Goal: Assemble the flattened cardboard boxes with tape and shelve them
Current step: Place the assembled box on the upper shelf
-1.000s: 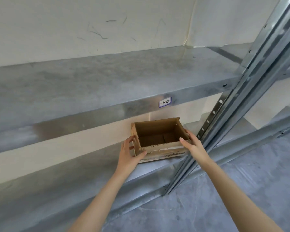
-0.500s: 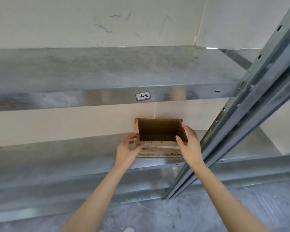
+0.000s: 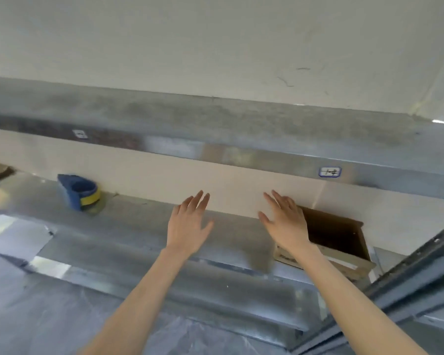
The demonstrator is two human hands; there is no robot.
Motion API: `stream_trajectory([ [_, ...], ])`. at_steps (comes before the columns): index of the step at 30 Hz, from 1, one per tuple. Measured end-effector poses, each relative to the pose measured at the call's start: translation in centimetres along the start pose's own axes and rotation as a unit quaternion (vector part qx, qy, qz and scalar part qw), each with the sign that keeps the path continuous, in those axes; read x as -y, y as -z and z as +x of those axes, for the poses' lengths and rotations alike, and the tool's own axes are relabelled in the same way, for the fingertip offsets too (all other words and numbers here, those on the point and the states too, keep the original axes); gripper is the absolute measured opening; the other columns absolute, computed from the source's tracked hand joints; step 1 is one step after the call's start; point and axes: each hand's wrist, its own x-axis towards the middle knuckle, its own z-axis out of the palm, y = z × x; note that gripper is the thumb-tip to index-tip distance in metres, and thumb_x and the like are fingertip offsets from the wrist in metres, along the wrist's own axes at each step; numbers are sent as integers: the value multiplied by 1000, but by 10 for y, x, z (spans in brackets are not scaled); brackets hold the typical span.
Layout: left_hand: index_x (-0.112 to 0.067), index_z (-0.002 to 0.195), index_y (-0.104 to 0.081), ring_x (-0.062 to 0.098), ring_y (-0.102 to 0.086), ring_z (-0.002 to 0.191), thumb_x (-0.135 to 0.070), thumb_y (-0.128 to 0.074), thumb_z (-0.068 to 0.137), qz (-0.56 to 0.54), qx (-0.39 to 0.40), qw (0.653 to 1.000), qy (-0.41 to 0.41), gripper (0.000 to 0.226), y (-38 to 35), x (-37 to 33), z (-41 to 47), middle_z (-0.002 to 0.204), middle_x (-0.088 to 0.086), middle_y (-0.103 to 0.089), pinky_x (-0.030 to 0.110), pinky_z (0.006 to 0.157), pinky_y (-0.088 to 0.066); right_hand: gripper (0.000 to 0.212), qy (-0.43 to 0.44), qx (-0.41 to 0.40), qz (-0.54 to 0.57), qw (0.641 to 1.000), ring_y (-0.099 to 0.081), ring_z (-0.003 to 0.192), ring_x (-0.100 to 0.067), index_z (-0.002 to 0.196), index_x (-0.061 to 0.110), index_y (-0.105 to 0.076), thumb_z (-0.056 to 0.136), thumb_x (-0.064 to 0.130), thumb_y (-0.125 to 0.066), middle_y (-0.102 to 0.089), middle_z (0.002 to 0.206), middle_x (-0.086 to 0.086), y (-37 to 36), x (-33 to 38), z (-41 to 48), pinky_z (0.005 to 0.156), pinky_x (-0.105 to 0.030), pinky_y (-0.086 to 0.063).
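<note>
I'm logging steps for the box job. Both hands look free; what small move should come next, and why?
Probably draw both hands back from the shelf and start the next one. The box already sits on the shelf, and the left hand and right hand are spread open, holding nothing.

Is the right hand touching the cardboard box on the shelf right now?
Cannot tell. In the head view the right hand, fingers straight and spread, overlaps the left corner of the cardboard box, so neither a gap nor contact shows plainly.
</note>
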Motion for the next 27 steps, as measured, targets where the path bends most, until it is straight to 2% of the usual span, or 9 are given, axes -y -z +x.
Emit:
stream_trajectory([
  [7,-24,156,-21,19,-29,146,-57,-37,99,61,-35,992,106,68,57,145,-48,163,-2,-21,34,115,-24,59,130,26,5,991,-11,152,-21,155,31,-23,102,52,-36,-12,165,5,-37,159,50,118,-37,-18],
  [12,-21,154,-30,23,-35,143,-55,-44,98,91,-47,981,167,67,101,263,-87,160,1,-29,37,112,-29,61,206,43,10,977,-12,151,-24,157,30,-20,102,54,-34,-12,166,3,-71,292,73,117,-41,-22],
  [19,-25,157,-19,20,-21,149,-56,-37,99,108,-52,963,239,68,150,420,-129,164,-4,-15,37,118,-17,60,265,36,44,963,-22,147,-25,155,24,-26,101,47,-42,-23,162,-2,-109,476,89,112,-38,-28],
  [22,-27,157,-16,19,-20,149,-58,-34,99,128,-53,956,257,68,166,469,-142,165,-5,-13,37,118,-17,61,292,34,42,955,-21,146,-22,155,25,-26,101,47,-42,-24,161,0,-120,540,95,112,-37,-26],
  [27,-26,157,-17,20,-19,150,-57,-35,99,125,-65,944,298,68,185,546,-155,165,-5,-13,36,119,-17,62,334,58,65,939,-17,149,-24,156,26,-24,101,49,-41,-22,163,-4,-134,634,114,116,-44,-24],
])
